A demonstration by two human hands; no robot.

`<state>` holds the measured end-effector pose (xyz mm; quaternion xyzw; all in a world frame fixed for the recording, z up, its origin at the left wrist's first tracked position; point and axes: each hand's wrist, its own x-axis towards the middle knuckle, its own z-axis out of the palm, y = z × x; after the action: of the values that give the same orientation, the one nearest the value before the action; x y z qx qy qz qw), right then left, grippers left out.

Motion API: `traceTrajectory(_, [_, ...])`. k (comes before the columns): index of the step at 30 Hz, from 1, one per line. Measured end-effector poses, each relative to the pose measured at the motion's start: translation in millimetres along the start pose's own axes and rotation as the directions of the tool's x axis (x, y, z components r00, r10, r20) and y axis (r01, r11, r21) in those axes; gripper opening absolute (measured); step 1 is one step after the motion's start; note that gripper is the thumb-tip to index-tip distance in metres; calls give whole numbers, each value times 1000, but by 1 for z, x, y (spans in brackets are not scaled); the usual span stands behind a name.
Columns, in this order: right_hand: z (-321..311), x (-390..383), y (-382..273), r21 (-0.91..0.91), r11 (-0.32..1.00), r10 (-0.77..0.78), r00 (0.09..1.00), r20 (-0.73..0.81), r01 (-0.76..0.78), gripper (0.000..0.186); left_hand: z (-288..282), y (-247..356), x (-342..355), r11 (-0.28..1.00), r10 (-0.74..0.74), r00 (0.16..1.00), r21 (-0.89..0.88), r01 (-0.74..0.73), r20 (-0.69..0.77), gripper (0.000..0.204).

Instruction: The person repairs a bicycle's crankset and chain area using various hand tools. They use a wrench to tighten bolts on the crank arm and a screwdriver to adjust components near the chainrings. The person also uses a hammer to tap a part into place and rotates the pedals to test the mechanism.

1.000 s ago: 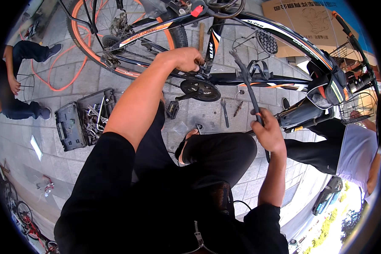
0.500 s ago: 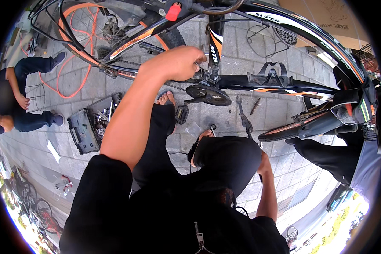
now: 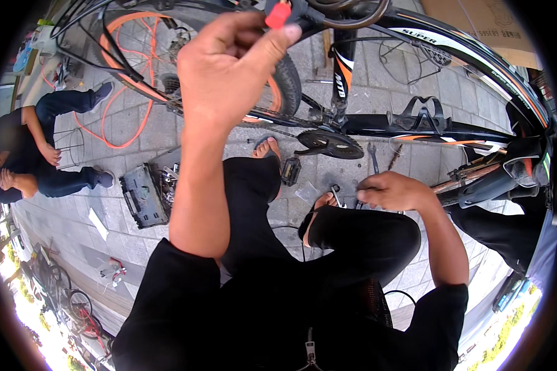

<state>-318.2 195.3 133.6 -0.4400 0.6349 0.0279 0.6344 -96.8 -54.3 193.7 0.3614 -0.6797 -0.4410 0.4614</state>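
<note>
A black bicycle frame (image 3: pixel 345 74) with orange and white trim stands ahead of me. My left hand (image 3: pixel 229 65) is raised at its upper part, fingers curled and thumb stretched along a dark part beside a red piece (image 3: pixel 277 15). What it grips is hidden. Below are the chainring (image 3: pixel 331 144) and a pedal (image 3: pixel 290 171). My right hand (image 3: pixel 390 190) is low over the paving by my knee, fingers drawn together at a small dark thing I cannot make out. A wrench (image 3: pixel 373 157) lies just beyond it, partly covered by the hand.
A black toolbox (image 3: pixel 143 196) with metal tools lies left of my legs. Further left sits another person (image 3: pixel 40 145), near an orange hose (image 3: pixel 143 127). A bottle cage (image 3: pixel 419 116) is on the frame; a cardboard box (image 3: pixel 476 25) stands at the far right.
My left hand has left the crank area and risen to the bicycle's upper part. The right hand has come from beside my knee forward over the tools on the ground. The view has shifted slightly.
</note>
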Motion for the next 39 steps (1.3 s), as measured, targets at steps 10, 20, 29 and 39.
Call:
traceTrajectory(10, [134,243,-23,243,955,239,929,-282,-172,73,-28,-69,-20,809,112,992,585,-52,-66,68])
traceTrajectory(20, [156,284,-24,813,582,495,805,-326,-28,53,-24,-113,-4,930,128,991,351,-112,-23,89])
traceTrajectory(29, [145,274,-66,912,356,302,898,-320,205,38,-25,-102,3,960,-25,998,281,9,56,88])
traceTrajectory(39, [58,108,-127,833,328,-38,887,-460,446,32,-26,-112,3,946,84,996,314,-79,-5,81])
